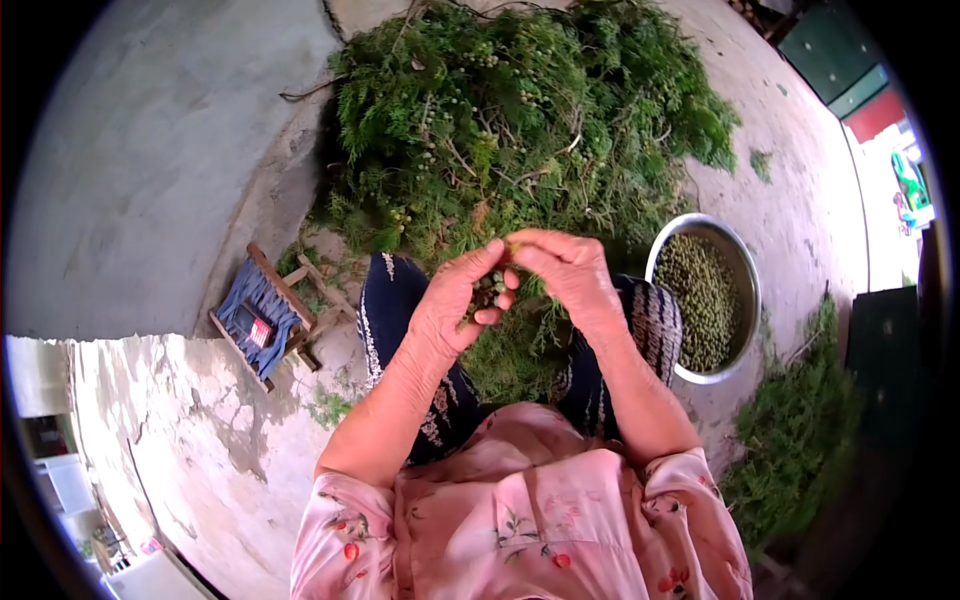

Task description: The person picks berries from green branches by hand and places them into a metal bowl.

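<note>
Between my knees, my left hand (pixel 465 292) is curled around a small handful of green seed cones (pixel 487 290), which show between its fingers. My right hand (pixel 570 268) meets it at the fingertips, thumb and forefinger pinched together. A tiny yellowish-green bit (pixel 513 248) shows at that pinch; I cannot make out exactly what it is. Just beyond both hands lies a big heap of cut evergreen branches (pixel 520 130), with pale cones among the sprays. To the right of my knee stands a metal basin (pixel 752 290) holding many green cones (pixel 693 300).
On the left is a small wooden stool (pixel 272 272) with a blue woven seat, a dark small box (pixel 255 326) lying on it. More green branches (pixel 800 430) lie at the lower right. A grey concrete slab (pixel 170 170) fills the upper left.
</note>
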Tool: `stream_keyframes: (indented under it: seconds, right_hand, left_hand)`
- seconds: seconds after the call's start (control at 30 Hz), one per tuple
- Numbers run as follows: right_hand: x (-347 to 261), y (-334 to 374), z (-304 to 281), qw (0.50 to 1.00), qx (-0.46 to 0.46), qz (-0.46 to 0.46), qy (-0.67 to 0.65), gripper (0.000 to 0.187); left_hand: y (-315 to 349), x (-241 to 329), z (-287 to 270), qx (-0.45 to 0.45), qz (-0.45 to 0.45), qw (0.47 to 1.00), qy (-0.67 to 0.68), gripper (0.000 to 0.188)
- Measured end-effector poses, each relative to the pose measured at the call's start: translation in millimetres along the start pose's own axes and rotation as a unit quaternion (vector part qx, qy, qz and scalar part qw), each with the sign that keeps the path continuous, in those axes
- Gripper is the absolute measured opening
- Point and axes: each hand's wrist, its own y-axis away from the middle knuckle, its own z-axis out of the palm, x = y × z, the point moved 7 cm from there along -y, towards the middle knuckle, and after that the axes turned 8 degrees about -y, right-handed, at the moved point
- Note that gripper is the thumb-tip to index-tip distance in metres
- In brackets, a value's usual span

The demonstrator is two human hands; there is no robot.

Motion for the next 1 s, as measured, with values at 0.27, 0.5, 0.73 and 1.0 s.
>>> stream_keyframes:
  seconds: [0.27,0.5,0.73,1.0]
  right_hand:
    - [15.4,44.4,-12.4,0.983,-0.007,-0.078,0.169,0.018]
    - [36.0,63.5,5.4,0.976,-0.025,-0.075,0.201,0.02]
    - [60.8,59.9,-14.4,0.994,0.106,0.016,-0.004,0.011]
    - [67.2,66.0,-45.9,0.99,0.132,0.034,-0.022,0.011]
  left_hand:
    - [9.2,-54.7,-7.8,0.034,-0.004,0.999,-0.009,0.022]
    - [8.5,-70.3,-18.3,0.067,0.013,0.996,0.063,0.025]
    - [7.8,-75.5,-22.9,0.031,0.026,0.999,0.028,0.023]
    - [1.3,-75.5,-24.4,-0.008,0.01,0.989,0.15,0.03]
